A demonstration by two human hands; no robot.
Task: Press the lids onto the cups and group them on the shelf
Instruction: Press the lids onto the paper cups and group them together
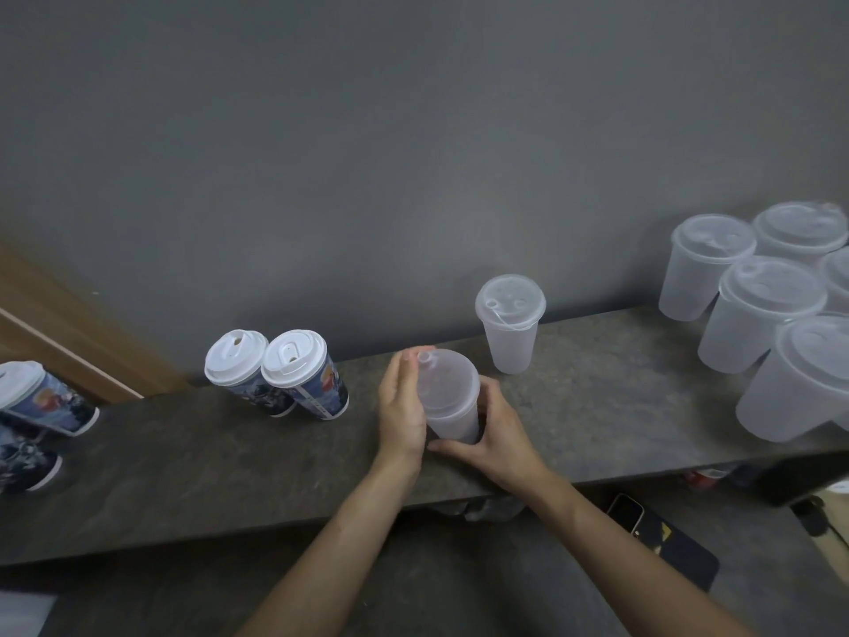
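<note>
Held cup: A frosted plastic cup [452, 418] sits between your two hands at the near middle of the dark, stone-look shelf [597, 406]. Its lid [448, 381] is on top.
Left hand: Your left hand [404, 406] lies flat against the cup's left side. The fingers are straight and reach up to the lid's rim.
Right hand: Your right hand [498, 429] wraps the cup's lower body from the right, fingers curled behind it and thumb across the near side.
Cup axis: It is roughly upright, with the top leaning slightly left. You cannot tell whether the base touches the shelf.
Lid seat: The lid looks level, but it is not clear whether it has snapped down all round.
Matching group: A cluster of lidded frosted cups [762, 305] stands at the right end, well apart from your hands. A lone lidded cup [510, 324] stands just beyond them, slightly right.
Deciding relation: The group lies to the right of your grip, so your right hand is the nearer carrier.
Left end: Printed paper cups [275, 374] with white lids stand together.
</note>
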